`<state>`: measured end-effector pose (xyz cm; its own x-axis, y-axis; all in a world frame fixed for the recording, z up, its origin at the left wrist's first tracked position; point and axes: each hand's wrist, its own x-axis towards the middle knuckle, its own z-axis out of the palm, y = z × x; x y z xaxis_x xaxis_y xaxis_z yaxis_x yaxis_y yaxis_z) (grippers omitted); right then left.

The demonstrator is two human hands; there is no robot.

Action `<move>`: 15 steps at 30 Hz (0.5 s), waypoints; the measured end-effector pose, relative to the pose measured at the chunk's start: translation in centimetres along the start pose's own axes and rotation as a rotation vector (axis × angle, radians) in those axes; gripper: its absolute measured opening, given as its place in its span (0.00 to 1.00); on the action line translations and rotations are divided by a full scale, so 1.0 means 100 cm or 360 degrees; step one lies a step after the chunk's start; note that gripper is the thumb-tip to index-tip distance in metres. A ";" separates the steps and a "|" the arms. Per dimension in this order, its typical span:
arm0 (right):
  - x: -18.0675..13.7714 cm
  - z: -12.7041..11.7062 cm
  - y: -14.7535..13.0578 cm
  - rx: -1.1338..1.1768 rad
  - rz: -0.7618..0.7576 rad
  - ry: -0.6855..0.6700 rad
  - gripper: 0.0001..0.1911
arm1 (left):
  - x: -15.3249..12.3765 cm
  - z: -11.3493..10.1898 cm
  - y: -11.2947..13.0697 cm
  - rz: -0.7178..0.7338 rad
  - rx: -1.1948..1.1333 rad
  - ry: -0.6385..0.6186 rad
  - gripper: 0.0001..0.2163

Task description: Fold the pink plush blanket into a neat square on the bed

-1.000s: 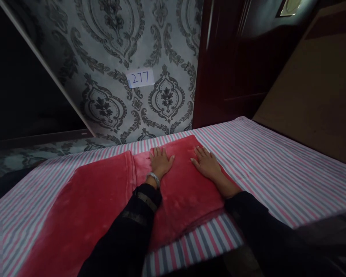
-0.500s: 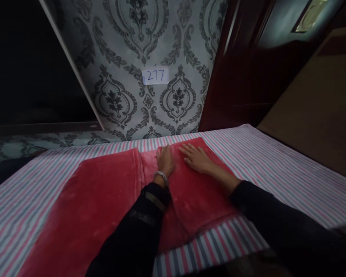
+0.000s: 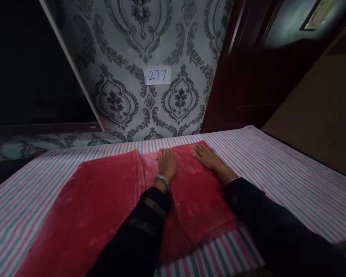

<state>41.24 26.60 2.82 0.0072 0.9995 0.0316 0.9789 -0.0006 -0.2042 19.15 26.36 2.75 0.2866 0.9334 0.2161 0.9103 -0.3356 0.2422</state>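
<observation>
A red blanket (image 3: 98, 196) is spread over the left and middle of a striped cloth (image 3: 282, 169). Its broad left part is cut off by the bottom of the view. A thick folded edge is seen at the right of that part, then a paler strip of the lower layer, then a narrower folded section. The left hand (image 3: 167, 165) is laid palm down at the left edge of this section, fingers stretched forward and kept close together; its thumb cannot be seen. A pale bangle (image 3: 163, 181) is worn on that wrist. The right hand (image 3: 208, 157) is rested flat near the section's far right corner, fingers slightly parted. A thin bracelet (image 3: 231, 181) is shown at its dark sleeve (image 3: 265, 215).

The cloth is striped in pink, grey and white; what is covered by it cannot be told. At the left, a black screen (image 3: 34, 69) is set before the wall (image 3: 127, 69), which is papered in a grey damask pattern. A white label (image 3: 157, 75) marked "277" is fixed there. Farther right, a dark red door (image 3: 245, 84) is seen, then a brown panel (image 3: 320, 104).
</observation>
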 end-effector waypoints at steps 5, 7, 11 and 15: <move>-0.013 -0.009 0.026 0.1473 0.0207 0.0556 0.27 | 0.000 -0.006 0.005 -0.0051 0.0020 0.0011 0.27; -0.021 -0.002 0.030 0.2332 0.0219 0.0623 0.23 | 0.000 -0.008 0.006 -0.0040 0.0048 -0.0003 0.28; -0.031 0.015 0.029 0.3386 0.0425 0.0597 0.14 | -0.001 -0.009 0.007 -0.0026 0.0138 -0.0025 0.28; -0.029 0.022 0.027 0.3670 0.0372 0.0591 0.12 | 0.000 -0.017 0.005 -0.0027 0.0242 -0.0090 0.28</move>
<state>43.42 23.72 0.01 0.3241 0.9416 -0.0912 -0.7914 0.2171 -0.5714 19.14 25.94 4.46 0.2829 0.9459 0.1586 0.9488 -0.3002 0.0983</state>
